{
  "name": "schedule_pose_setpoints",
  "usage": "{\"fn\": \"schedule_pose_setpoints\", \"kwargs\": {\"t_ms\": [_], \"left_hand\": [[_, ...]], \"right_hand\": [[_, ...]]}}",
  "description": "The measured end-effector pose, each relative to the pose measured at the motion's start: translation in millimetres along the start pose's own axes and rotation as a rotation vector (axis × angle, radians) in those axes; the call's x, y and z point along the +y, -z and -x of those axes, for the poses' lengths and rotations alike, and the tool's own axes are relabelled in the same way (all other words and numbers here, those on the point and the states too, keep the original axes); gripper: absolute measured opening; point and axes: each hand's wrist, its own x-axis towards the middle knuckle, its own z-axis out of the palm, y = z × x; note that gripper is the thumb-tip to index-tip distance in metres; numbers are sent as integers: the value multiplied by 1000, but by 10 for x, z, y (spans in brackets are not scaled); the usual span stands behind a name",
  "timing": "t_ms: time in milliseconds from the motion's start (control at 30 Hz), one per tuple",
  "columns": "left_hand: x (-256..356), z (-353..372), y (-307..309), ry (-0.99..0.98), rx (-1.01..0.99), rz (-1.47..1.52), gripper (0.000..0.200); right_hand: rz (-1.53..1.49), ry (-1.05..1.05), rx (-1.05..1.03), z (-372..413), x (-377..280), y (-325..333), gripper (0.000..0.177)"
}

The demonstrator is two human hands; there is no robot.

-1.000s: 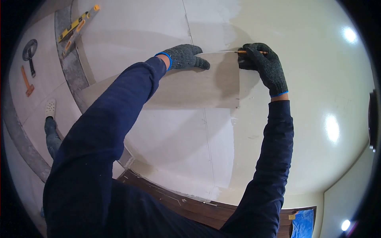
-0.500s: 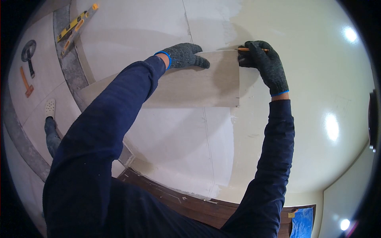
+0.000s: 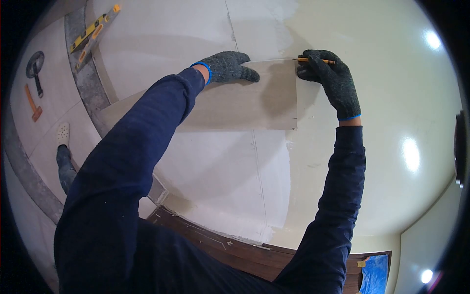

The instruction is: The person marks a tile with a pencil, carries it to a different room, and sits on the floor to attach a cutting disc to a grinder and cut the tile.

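Observation:
A long beige panel (image 3: 235, 110), perhaps a tile, lies against the wall, its right end reaching the painted part. My left hand (image 3: 225, 67), in a dark grey knit glove with a blue cuff, holds the panel's upper edge. Its thumb stretches over the panel's face and the fingers lie along the top edge. My right hand (image 3: 333, 81), gloved alike, is closed on a yellow-orange pencil (image 3: 323, 61). The pencil's tip points left at the panel's upper right corner. Small dark marks show near the panel's lower right corner.
A yellow spirit level (image 3: 89, 33) and a saw-like tool with an orange handle (image 3: 98, 36) are at upper left. A black round tool (image 3: 35, 64), an orange-handled hammer (image 3: 33, 104) and my shoe (image 3: 63, 134) are on the floor. Dark wood (image 3: 220, 237) runs below; blue sheeting (image 3: 373, 274) hangs lower right.
My right hand has shifted slightly to the right with the pencil, whose tip stays near the panel's corner. My left hand keeps its place on the panel. The view has moved slightly.

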Motion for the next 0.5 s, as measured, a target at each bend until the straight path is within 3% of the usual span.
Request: {"fn": "schedule_pose_setpoints", "kwargs": {"t_ms": [500], "left_hand": [[-32, -34, -24, 3, 1, -3, 110]], "right_hand": [[31, 0, -2, -43, 68, -58, 32]]}}
